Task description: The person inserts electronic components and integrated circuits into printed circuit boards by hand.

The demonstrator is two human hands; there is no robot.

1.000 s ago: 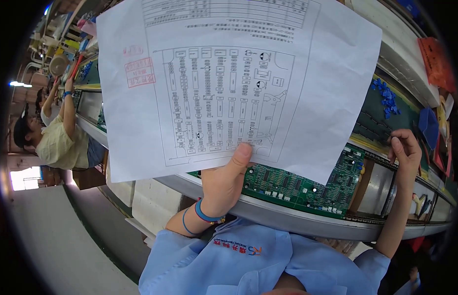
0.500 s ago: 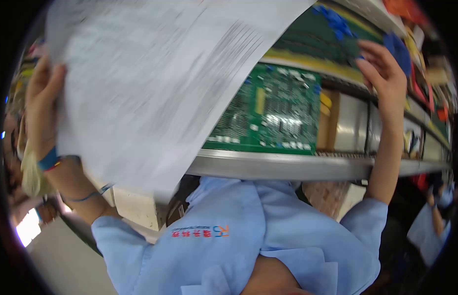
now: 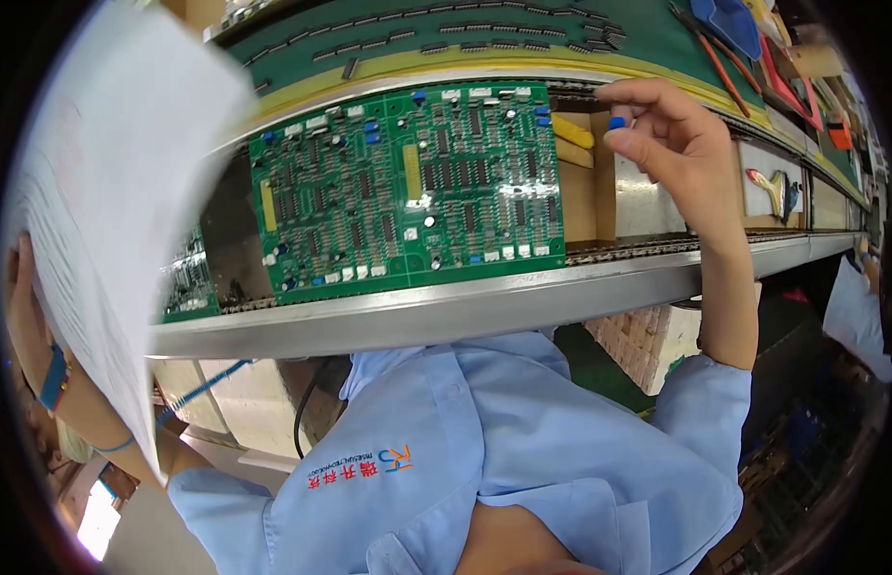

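- Right, I'm looking down at the green circuit board (image 3: 408,187), lying flat in the conveyor channel behind the metal rail (image 3: 446,311), already thick with chips, white connectors and several blue parts.
- My read: the board is well along, yet the small blue component (image 3: 617,122) is not seated; it sits above the board's right edge, pinched in the right hand (image 3: 671,144).
- Thumb and forefinger are closed tight on that blue piece, the other fingers (image 3: 647,91) curled loosely over it, nothing else touched.
- Over on the left, the left hand (image 3: 29,316) holds up a white printed sheet (image 3: 111,201), clear of the board; the paper hides most of the grip, so I can only say the fingers are clamped on its edge.
- Spare parts lie in rows on the green mat (image 3: 523,34) beyond.
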